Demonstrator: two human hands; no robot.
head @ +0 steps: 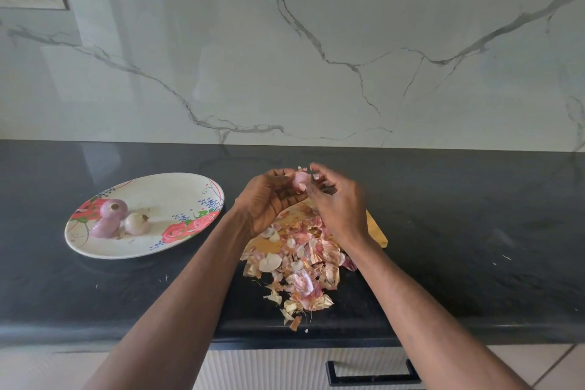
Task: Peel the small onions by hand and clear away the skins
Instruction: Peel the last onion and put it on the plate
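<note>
Onion (pixel 300 180) — pinched between both hands' fingers (pixel 285 174).

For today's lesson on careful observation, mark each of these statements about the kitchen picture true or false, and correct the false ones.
1. Three onions lie on the flowered plate. True: the three onions sit on its left part.
2. The left hand holds a small onion. True.
3. The onion skins are piled on the plate. False: they lie on the wooden board and the black counter.
4. The right hand rests flat on the counter. False: it is raised, its fingers at the held onion.
5. The plate stands to the right of the hands. False: it is to their left.
</note>
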